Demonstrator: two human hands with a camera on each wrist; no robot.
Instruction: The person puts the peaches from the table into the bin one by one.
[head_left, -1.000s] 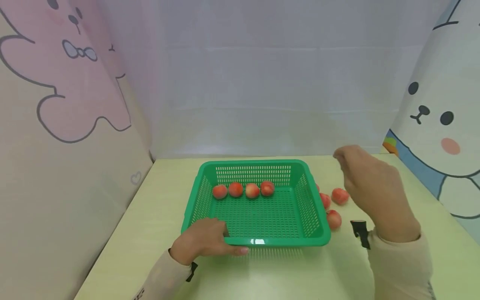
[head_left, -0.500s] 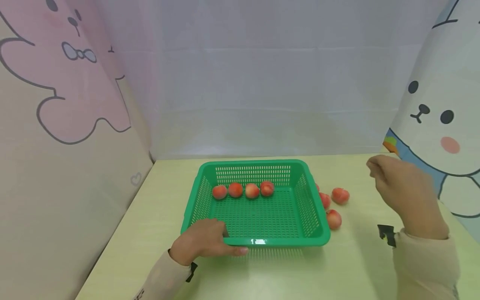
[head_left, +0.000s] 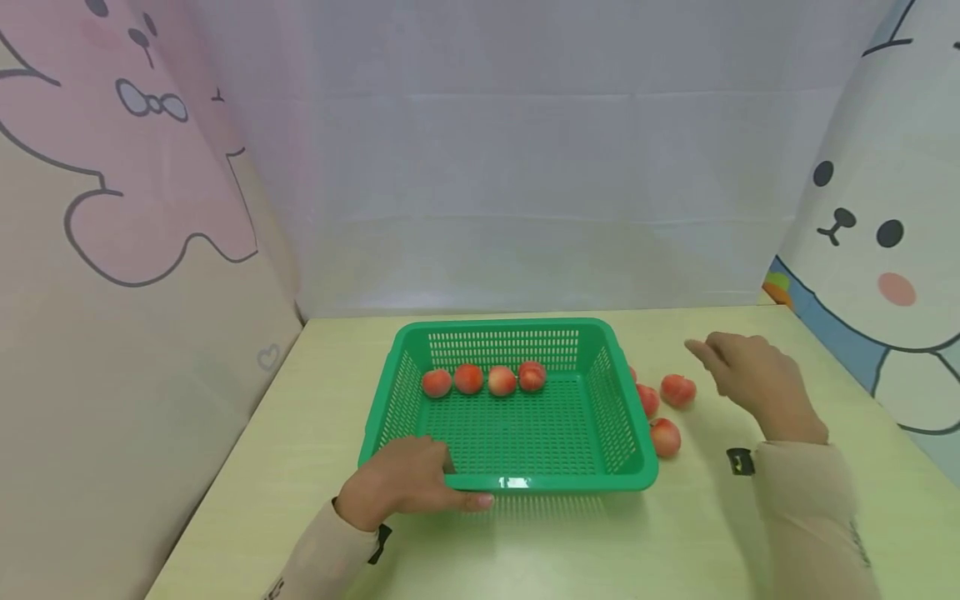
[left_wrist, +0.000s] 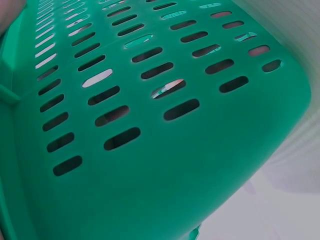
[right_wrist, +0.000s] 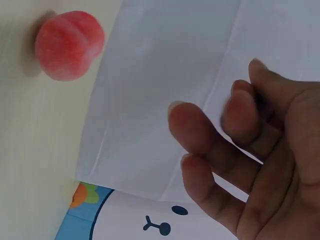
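Observation:
A green plastic basket (head_left: 517,483) with slotted walls stands on the table. My left hand (head_left: 405,479) grips its near rim toward the left corner, thumb outside and fingers over the inner side. In the left wrist view the slotted green wall (left_wrist: 150,165) fills most of the picture. Several peaches (head_left: 502,381) sit in a row along the basket's far side. My right hand (head_left: 761,383) is raised to the basket's right, fingers loosely bent and nothing between them. Nearest to it is a red peach (head_left: 678,391), also seen as a peach (right_wrist: 70,46) in the right wrist view.
More peaches lie close against the basket's right side, among them a peach (head_left: 665,437) near its front corner; one is mostly hidden behind the rim. A pale curtain (head_left: 480,167) hangs behind the table (head_left: 225,517), and cartoon-printed cloth (head_left: 862,250) covers both sides.
My right hand swung out to the right and has since come back left toward the loose peaches, its thumb now spread from the fingers. The left hand, basket and peaches stay put.

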